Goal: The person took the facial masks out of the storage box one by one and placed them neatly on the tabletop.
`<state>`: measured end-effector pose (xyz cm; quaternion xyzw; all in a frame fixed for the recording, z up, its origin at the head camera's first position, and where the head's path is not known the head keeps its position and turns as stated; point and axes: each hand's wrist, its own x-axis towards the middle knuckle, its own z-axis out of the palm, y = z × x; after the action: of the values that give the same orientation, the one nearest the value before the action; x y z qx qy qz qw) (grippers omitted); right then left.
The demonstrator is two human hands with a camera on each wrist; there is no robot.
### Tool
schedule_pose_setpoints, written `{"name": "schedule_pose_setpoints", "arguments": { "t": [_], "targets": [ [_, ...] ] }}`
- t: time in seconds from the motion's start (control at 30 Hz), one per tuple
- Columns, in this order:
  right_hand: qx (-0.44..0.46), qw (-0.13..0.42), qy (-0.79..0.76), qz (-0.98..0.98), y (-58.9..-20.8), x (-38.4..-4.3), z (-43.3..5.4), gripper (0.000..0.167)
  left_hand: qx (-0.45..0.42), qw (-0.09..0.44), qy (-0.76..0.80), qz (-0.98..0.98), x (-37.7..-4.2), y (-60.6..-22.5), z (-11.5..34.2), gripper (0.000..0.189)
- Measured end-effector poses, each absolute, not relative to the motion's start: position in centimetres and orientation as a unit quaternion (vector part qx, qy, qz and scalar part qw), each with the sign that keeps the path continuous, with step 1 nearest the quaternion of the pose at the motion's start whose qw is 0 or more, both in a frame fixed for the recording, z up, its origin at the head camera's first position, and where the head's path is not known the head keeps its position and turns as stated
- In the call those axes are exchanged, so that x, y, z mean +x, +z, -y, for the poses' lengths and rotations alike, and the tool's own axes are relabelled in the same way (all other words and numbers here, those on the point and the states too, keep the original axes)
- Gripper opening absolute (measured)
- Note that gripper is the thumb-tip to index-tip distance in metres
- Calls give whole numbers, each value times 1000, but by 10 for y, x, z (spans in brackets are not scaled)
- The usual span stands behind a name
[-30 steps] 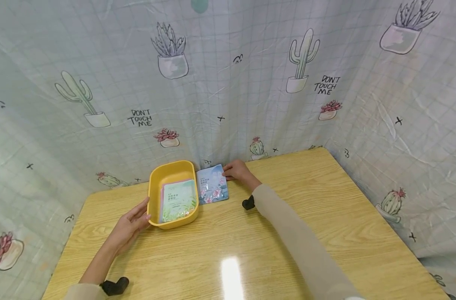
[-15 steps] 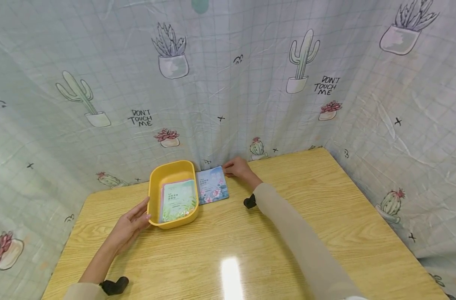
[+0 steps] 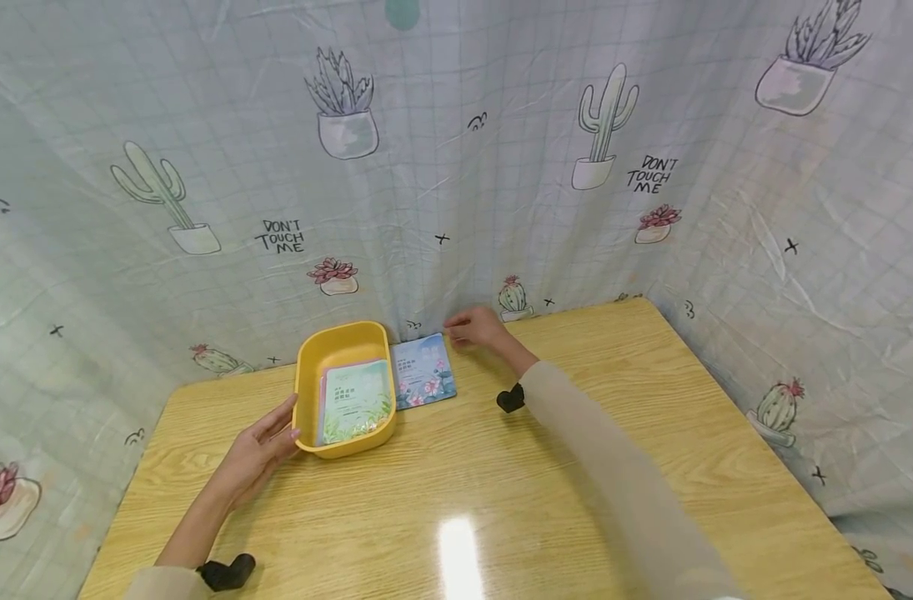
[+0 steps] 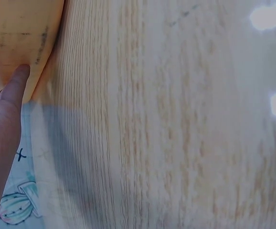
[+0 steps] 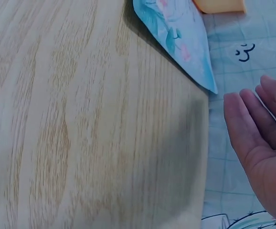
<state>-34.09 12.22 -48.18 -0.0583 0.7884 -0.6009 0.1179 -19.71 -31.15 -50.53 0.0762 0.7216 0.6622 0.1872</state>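
A yellow plastic basket (image 3: pixel 348 451) stands at the back of the table. Inside lies a green-and-white sheet-mask packet (image 3: pixel 357 400), over a pinkish one that shows only at its edge. My left hand (image 3: pixel 257 457) rests against the basket's left side, fingers nearly straight; in the left wrist view the thumb (image 4: pixel 17 85) touches the outer wall. A blue flowered sheet-mask packet (image 3: pixel 423 371) lies flat, right beside the basket. My right hand (image 3: pixel 479 327) hovers by its far right corner, holding nothing; the right wrist view shows a gap between fingertips and packet (image 5: pixel 185 43).
The wood-grain table (image 3: pixel 546 500) runs back to a hanging curtain (image 3: pixel 441 167) printed with cacti, which also comes down along the right side. A bright light reflection (image 3: pixel 459 554) shows on the front of the table.
My right hand held the blue packet's corner a second ago; it has let go and drawn slightly up and away. The packet lies flatter. My left hand stays at the basket.
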Motion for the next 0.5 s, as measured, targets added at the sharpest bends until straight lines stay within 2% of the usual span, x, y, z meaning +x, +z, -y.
{"name": "schedule_pose_setpoints", "arguments": {
  "t": [0.3,0.5],
  "targets": [
    [-129,135,-587,-788,-470,-334,-122,38,83,188,672,-712,-196,-505,310,75],
    [-192,127,-535,-813,-462,-329,-119,37,77,185,664,-721,-198,-505,310,76]
  ]
}}
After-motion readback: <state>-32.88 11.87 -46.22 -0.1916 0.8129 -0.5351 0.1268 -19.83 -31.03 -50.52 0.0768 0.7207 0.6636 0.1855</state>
